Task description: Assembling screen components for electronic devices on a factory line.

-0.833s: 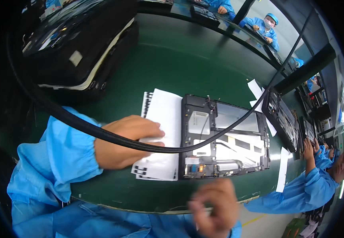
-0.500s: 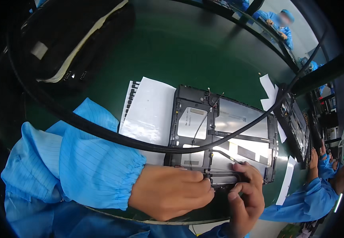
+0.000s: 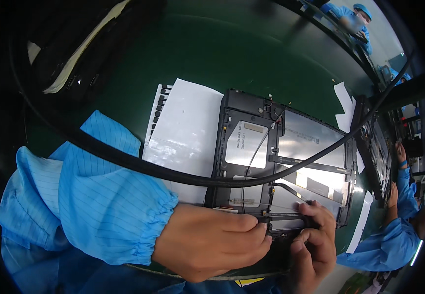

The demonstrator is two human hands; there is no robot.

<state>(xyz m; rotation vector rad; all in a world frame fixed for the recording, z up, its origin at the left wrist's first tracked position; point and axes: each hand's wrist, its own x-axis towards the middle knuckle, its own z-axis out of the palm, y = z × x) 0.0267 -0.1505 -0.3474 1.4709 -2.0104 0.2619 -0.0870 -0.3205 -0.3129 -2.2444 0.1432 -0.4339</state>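
Observation:
A flat electronic device (image 3: 315,130) with a black frame and silver metal plates lies opened in front of me. Thin cables cross it, and small wire ends stick up along its far edge. My left hand (image 3: 212,240) is curled at the device's near edge, its fingertips bent together against the frame; what they grip is hidden. To its right, my right hand (image 3: 315,240) has thumb and fingers bent in at the near right part, one fingertip on the plate. A thin pale line, wire or slim tool, runs from the lower left plate toward this hand.
White sheets (image 3: 183,132) lie left of the device, over a dark toothed strip. A thick black cable (image 3: 193,181) arcs across the view. At right are paper strips (image 3: 360,223), another dark panel (image 3: 372,147) and a co-worker's arm (image 3: 384,245). The bench (image 3: 198,49) is green.
The whole view has shifted, with the device now slightly farther right. The thin pale line across the lower left plate shows more clearly. Both hands keep nearly the same pose on the device.

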